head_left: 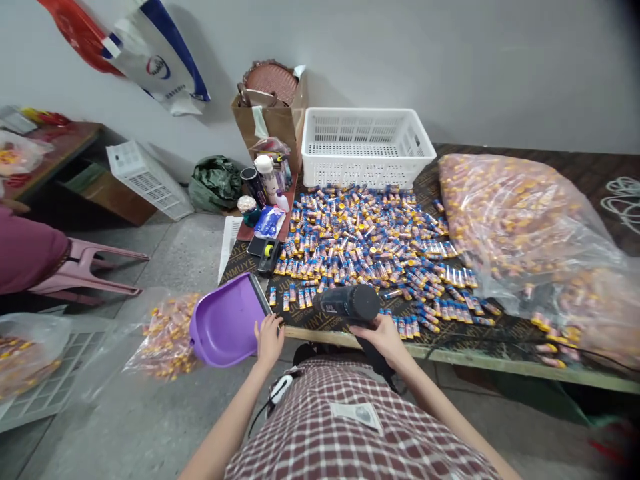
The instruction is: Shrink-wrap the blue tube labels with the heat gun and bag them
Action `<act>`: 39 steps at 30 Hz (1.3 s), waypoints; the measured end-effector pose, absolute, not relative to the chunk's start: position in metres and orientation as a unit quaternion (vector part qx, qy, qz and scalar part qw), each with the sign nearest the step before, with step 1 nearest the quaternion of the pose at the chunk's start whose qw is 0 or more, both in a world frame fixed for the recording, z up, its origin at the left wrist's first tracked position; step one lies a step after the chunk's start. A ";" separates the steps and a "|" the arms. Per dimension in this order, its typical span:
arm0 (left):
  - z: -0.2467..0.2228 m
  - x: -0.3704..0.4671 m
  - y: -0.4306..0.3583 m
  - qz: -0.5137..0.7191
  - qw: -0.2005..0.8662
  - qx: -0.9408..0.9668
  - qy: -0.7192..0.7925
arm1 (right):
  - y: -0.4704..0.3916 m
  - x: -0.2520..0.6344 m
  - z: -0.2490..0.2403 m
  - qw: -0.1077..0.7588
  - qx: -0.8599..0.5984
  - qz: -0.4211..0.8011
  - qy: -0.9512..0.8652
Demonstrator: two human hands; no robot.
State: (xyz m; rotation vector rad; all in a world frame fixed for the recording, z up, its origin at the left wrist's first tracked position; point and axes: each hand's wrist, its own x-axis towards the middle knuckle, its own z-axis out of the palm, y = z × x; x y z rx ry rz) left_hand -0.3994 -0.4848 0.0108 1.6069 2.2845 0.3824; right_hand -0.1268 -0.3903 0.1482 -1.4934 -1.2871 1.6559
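My right hand point(381, 337) is wrapped round the handle of a black hair dryer point(350, 302), whose nozzle points left over the table's front edge. Beside the right edge of a purple dustpan point(227, 323), my left hand point(270, 339) has its fingers at the table corner; whether they hold anything is too small to tell. Small blue-and-yellow capped tubes point(350, 240) cover the dark tabletop in a heap, with a few upright in short rows near the front edge.
A white basket point(367, 175) stands behind the heap. Right of it lies a large plastic bag of tubes point(525, 220). Bottles point(267, 177) and a tape dispenser point(269, 257) are at left. A person point(30, 250) sits far left. A cord crosses the right front.
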 end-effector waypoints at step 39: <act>0.011 -0.195 -0.494 0.029 0.053 0.526 0.848 | -0.358 0.114 0.136 0.226 -0.564 0.651 -0.455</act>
